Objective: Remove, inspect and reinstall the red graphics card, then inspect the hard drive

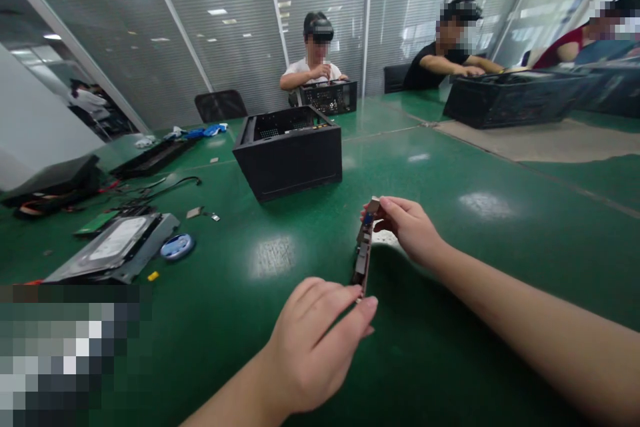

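Between my two hands, a small circuit board (364, 250) with connectors along it is held on edge above the green table (430, 360). It looks like a computer expansion card, with a blue port and a metal piece at its far end. My left hand (320, 340) pinches the near end between thumb and fingers. At the far end, my right hand (407, 223) grips the metal piece, its fingertips partly hidden behind the card. The card's broad faces are mostly turned out of sight.
Beyond my hands stands an open black computer case (295, 160). On the left lie a hard drive (117, 243), a round blue-and-white object (177, 247), cables (145, 197) and black panels (155, 157). Co-workers sit across the table with further cases (330, 97).
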A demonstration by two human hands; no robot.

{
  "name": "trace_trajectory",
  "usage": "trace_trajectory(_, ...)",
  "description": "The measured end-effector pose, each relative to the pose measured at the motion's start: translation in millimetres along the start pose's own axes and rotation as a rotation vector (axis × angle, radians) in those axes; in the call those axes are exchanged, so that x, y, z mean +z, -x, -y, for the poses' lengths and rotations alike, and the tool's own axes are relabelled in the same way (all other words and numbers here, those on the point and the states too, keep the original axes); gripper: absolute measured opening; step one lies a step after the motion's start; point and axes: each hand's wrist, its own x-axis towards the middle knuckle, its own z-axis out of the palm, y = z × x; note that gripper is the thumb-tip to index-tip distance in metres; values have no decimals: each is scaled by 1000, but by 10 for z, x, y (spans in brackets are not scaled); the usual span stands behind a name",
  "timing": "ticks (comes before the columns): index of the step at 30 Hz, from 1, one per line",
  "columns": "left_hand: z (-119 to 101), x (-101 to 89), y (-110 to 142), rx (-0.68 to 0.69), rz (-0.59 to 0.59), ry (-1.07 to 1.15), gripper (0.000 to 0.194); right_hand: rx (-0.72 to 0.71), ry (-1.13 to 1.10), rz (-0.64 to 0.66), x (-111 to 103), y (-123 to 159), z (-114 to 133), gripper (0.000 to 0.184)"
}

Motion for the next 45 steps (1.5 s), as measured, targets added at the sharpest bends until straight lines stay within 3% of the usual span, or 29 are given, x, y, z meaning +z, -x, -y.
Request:
trace_trajectory(7,-75,-5,-66,92,107,-35,29,64,-9,27,57,14,42,34)
trace_trajectory(11,-132,32,-89,61,137,-92,27,105,-61,31,106,-15,30,31)
trace_trajectory(34,-1,156,-17,-127,105,52,57,268,-101,29,167,-37,140,27)
trace_trajectory(42,90,145,2,-226,100,86,42,188,-71,58,113,-32,159,20)
trace_trajectory(45,134,136,1,-285,114,102,35,102,-37,86,65,-42,179,28)
